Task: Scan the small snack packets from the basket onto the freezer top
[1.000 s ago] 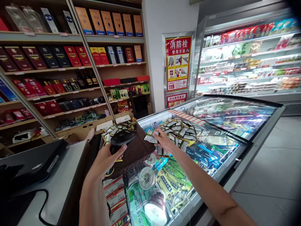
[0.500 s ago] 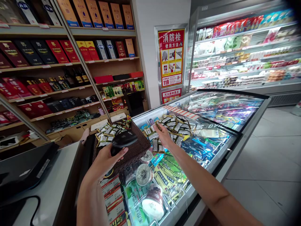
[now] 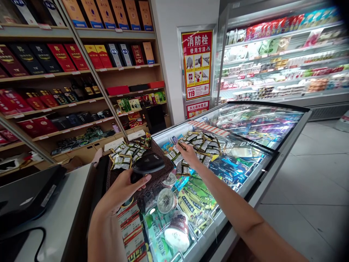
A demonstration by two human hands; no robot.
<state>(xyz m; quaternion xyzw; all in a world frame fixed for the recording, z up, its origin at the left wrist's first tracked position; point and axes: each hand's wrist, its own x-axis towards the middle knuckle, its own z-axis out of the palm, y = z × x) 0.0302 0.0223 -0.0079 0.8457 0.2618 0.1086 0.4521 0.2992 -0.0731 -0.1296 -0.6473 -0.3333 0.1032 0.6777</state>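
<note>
The left hand (image 3: 121, 189) is clenched around a black handheld scanner (image 3: 147, 164), thumb across its near side, and holds it just above the near edge of a dark woven basket (image 3: 160, 174). The basket sits on the glass lid of a chest freezer (image 3: 261, 174) and already has a heap of small snack packets (image 3: 124, 154) in it.

The right hand (image 3: 188, 154) reaches out over a second, loose pile of packets (image 3: 207, 143) spread on the glass beyond the basket. Its fingers (image 3: 180, 146) are curled down onto the near side of that pile. It looks as if they pinch one packet, but the hand covers the contact, so I cannot tell for sure whether anything is gripped.

Compared with a second ago, the right hand has moved a little further from the basket and deeper into the loose pile, while the left hand and scanner have barely shifted. That suggests another packet is being picked from the glass, with the scanner kept ready beside the basket.

A grey counter (image 3: 65, 214) lies to the left, and shelves of boxed goods (image 3: 62, 58) stand behind it.
</note>
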